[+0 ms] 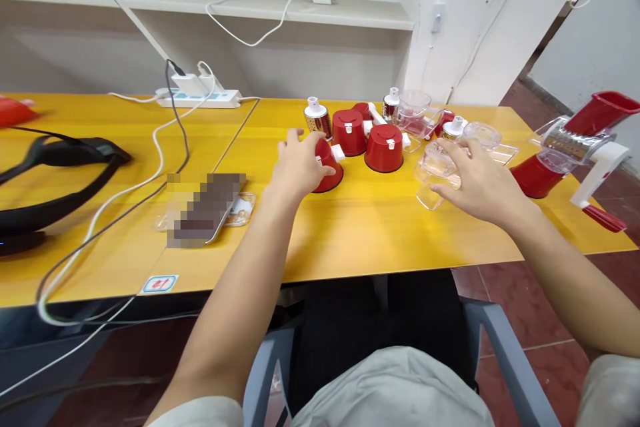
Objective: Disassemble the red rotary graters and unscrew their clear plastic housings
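Note:
My left hand [299, 163] is at the left side of a red cup-shaped base [332, 181], its thumb across the front and its fingers spread; firm contact cannot be made out. My right hand [475, 177] hovers at a clear plastic housing [434, 163], thumb and fingers apart. Two more red bases [349, 133] [384, 149] stand upside down between the hands. Behind them are metal grater drums with white hubs, one drum [318, 119] at the left and another drum [390, 107] further right. Another clear housing [414, 110] lies at the back.
An assembled red rotary grater [567, 143] with a white crank stands at the right end of the yellow table [360, 233]. To the left lie a phone [213, 207], cables [160, 140] and a black headset strap [75, 150]. A power strip [200, 99] sits at the back.

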`<state>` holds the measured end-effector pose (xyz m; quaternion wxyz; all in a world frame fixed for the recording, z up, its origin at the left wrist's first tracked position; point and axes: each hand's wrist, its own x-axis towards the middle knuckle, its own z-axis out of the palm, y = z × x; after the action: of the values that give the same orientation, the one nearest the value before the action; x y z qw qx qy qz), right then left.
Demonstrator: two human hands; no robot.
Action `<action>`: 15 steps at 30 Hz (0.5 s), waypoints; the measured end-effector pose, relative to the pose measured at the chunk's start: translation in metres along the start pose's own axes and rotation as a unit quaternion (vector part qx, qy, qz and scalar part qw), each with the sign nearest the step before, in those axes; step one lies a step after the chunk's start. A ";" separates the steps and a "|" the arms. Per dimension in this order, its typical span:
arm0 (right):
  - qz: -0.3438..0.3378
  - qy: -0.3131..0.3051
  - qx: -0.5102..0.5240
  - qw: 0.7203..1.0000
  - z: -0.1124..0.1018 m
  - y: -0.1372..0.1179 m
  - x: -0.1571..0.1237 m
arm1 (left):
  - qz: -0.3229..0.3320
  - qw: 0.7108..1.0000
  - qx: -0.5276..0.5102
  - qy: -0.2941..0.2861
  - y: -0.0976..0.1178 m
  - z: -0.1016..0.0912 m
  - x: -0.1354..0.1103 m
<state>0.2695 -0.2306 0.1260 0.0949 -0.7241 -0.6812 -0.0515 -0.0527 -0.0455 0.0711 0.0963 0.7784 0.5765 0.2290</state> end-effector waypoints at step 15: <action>-0.049 0.016 0.117 0.992 0.010 -0.151 0.114 | -0.036 0.993 -0.068 0.089 0.002 0.024 0.042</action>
<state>0.1259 -0.1086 0.1497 0.1873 -0.6727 -0.7157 0.0124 -0.0300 -0.0042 0.0608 0.1059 0.7254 0.5932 0.3327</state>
